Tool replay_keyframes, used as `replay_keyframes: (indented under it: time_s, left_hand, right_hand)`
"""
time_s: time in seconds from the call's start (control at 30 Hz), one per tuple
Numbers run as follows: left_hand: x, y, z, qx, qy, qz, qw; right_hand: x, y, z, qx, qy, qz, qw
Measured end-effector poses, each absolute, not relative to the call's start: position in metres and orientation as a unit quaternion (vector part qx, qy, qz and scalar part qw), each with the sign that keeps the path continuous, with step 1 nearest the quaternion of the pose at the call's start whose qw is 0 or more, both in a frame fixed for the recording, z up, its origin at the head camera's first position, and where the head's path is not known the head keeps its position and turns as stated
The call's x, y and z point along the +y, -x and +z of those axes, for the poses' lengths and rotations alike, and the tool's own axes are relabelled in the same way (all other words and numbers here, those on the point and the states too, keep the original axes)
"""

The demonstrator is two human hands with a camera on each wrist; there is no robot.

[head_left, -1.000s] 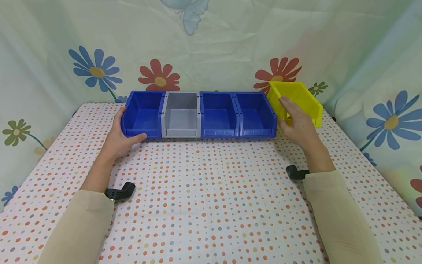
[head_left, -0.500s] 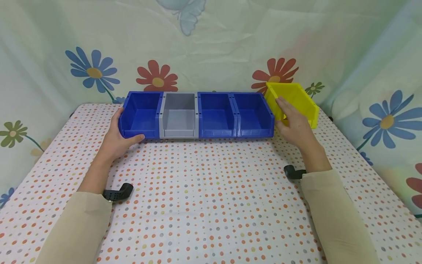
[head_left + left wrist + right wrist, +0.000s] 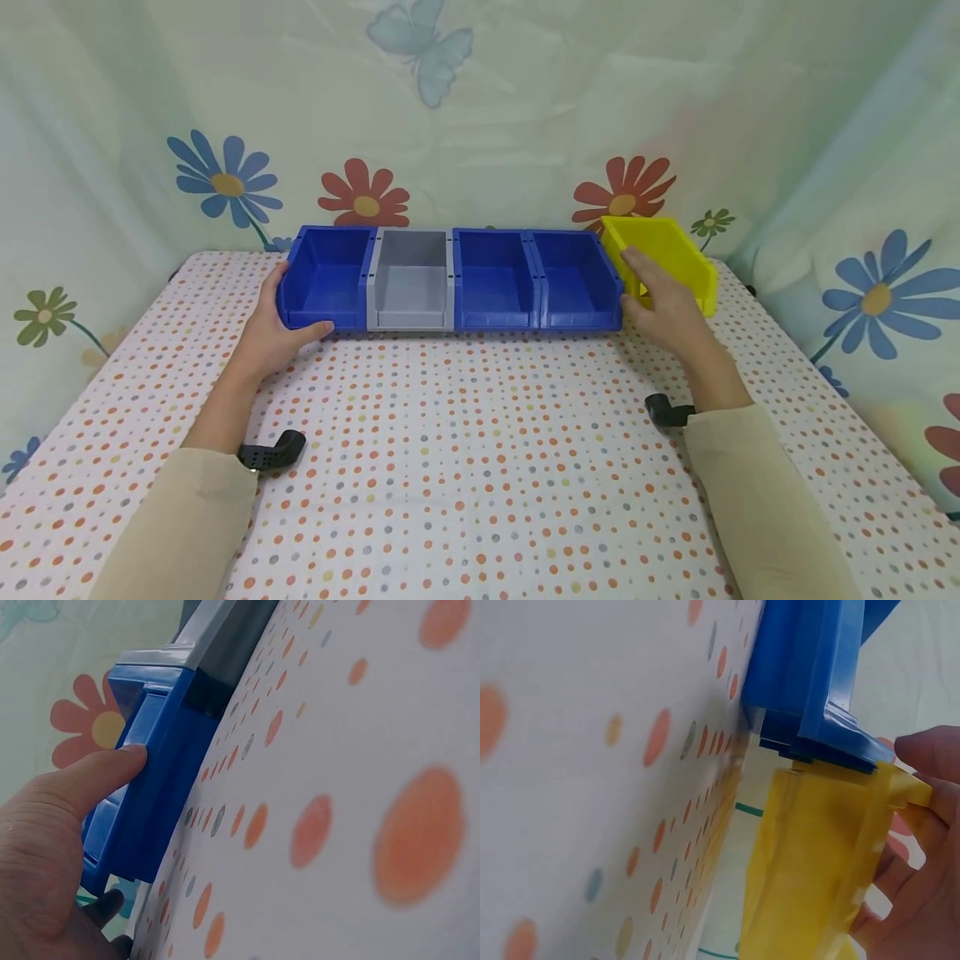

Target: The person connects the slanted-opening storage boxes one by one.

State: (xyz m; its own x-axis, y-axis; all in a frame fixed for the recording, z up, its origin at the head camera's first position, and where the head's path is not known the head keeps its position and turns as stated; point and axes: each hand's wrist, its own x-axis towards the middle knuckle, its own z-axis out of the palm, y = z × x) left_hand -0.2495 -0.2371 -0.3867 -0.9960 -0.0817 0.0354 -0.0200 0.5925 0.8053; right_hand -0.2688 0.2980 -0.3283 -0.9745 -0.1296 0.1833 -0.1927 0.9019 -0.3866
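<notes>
In the head view, a row of bins stands side by side: a left blue bin (image 3: pixel 330 287), a grey bin (image 3: pixel 412 287) and two more blue bins (image 3: pixel 495 279). My left hand (image 3: pixel 273 333) grips the left blue bin, its thumb on the front and its fingers along the outer side. At the row's right end is a yellow bin (image 3: pixel 663 250), set at an angle. My right hand (image 3: pixel 667 308) holds the yellow bin's near left wall. In the right wrist view, its thumb lies by the corner of the end blue bin (image 3: pixel 810 682), which overlaps the yellow bin.
A white cloth with coloured dots covers the table (image 3: pixel 450 467). Behind it hangs a pale curtain (image 3: pixel 510 125) with flowers and a butterfly. Black wrist cameras sit on the left (image 3: pixel 273 452) and right (image 3: pixel 667 411) wrists.
The yellow bin has shifted slightly left, closer to the end blue bin, with my right hand on it. My left hand keeps its hold. The head view has tipped up a little.
</notes>
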Motion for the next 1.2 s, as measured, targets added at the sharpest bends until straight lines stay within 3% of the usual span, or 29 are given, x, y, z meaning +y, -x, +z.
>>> replay_keyframes:
  time_s: [0.57, 1.2]
  left_hand:
    - [-0.2371, 0.2491, -0.3875, -0.892, -0.031, -0.451, 0.032]
    - [-0.2356, 0.2482, -0.3852, -0.894, -0.027, -0.445, 0.038]
  right_hand:
    - [0.2943, 0.2686, -0.3279, -0.981, -0.07, 0.182, 0.014]
    - [0.295, 0.2688, -0.3293, -0.979, -0.062, 0.194, -0.001]
